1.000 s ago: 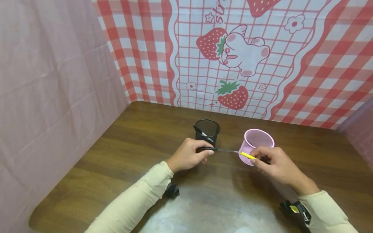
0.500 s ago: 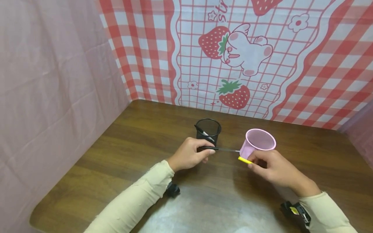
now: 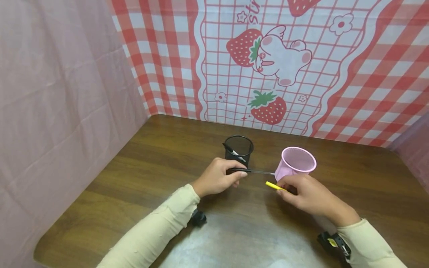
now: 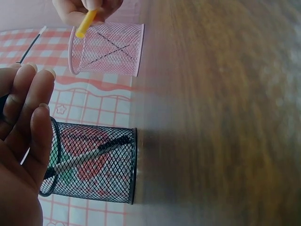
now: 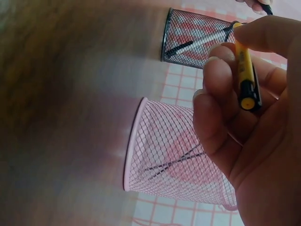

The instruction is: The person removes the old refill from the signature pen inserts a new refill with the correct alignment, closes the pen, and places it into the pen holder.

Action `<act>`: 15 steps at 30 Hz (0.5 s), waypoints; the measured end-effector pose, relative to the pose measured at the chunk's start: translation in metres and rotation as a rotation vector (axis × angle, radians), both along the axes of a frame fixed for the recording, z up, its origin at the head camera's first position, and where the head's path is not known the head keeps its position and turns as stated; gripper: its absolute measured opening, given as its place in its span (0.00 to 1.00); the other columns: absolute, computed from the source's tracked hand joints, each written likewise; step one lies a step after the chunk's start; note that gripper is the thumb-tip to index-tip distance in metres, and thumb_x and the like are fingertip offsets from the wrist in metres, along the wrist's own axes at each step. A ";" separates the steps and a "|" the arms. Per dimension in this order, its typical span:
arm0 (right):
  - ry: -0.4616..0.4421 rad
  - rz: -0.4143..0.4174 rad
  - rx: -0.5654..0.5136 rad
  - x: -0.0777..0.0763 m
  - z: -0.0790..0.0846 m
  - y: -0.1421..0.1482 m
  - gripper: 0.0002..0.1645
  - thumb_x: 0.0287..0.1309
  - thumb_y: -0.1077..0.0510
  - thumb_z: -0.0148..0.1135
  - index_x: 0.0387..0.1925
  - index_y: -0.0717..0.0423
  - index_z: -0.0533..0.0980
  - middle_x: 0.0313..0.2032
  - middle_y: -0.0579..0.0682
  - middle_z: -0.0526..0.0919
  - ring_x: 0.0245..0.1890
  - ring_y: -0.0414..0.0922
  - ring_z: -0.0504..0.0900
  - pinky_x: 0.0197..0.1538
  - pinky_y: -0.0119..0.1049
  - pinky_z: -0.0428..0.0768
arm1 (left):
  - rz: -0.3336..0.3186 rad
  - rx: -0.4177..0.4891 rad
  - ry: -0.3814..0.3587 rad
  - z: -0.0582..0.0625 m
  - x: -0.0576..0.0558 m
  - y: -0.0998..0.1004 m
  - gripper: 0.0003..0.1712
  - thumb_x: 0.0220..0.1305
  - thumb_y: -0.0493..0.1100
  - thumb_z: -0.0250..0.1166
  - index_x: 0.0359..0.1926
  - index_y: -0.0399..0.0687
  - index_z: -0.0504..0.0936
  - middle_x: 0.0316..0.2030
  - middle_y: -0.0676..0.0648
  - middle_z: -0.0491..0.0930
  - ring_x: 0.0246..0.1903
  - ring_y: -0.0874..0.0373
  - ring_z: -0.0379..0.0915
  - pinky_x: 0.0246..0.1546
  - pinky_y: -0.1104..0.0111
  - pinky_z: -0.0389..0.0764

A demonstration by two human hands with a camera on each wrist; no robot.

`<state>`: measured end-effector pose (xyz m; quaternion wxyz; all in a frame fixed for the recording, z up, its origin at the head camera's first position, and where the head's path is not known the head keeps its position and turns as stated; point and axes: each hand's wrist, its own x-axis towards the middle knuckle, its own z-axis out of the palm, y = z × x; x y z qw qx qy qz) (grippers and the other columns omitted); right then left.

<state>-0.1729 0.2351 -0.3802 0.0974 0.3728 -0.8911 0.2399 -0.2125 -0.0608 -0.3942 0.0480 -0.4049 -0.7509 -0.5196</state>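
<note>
My left hand (image 3: 218, 176) pinches a slim tool (image 3: 239, 170) between thumb and fingers; it has a black handle and a thin shaft pointing right. A pale tip shows on it in the left wrist view. With my right hand (image 3: 306, 195) I grip a yellow pen (image 5: 245, 66) that has a black clip end. This hand is in front of the pink mesh pen cup (image 3: 284, 170) and hides part of its lower wall. Behind my left hand stands the black mesh pen cup (image 3: 228, 160), with a black-and-white pen (image 3: 236, 152) leaning inside.
Both cups stand upright on the brown wooden table (image 3: 161, 156). A red-and-white strawberry cloth (image 3: 214, 74) hangs along the back edge, and a pale pink curtain (image 3: 67, 104) borders the left side. Thin dark crossing lines (image 5: 174, 163) show through the pink mesh.
My right hand has moved left and slightly toward me with the yellow pen, from before the pink cup's wall to its lower left. The left hand and its tool stay nearly still.
</note>
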 end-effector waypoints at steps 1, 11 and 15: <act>0.005 -0.007 0.011 0.000 0.000 -0.001 0.10 0.55 0.60 0.73 0.31 0.41 0.80 0.24 0.26 0.73 0.24 0.28 0.71 0.27 0.28 0.73 | -0.001 -0.001 0.000 0.000 0.000 0.000 0.08 0.68 0.37 0.67 0.43 0.37 0.86 0.21 0.51 0.82 0.19 0.66 0.80 0.24 0.70 0.84; 0.030 -0.073 0.095 0.002 -0.003 -0.006 0.12 0.53 0.59 0.75 0.32 0.38 0.80 0.25 0.25 0.73 0.25 0.28 0.71 0.30 0.33 0.75 | -0.012 -0.005 -0.021 0.002 0.001 0.001 0.10 0.68 0.38 0.68 0.44 0.34 0.86 0.21 0.50 0.82 0.19 0.66 0.80 0.24 0.70 0.84; 0.026 -0.065 0.109 0.001 -0.007 -0.009 0.11 0.52 0.59 0.75 0.32 0.39 0.80 0.25 0.25 0.72 0.25 0.29 0.72 0.30 0.33 0.75 | -0.009 -0.013 -0.026 0.002 0.002 0.000 0.10 0.68 0.39 0.68 0.44 0.35 0.86 0.22 0.46 0.83 0.20 0.67 0.80 0.24 0.70 0.84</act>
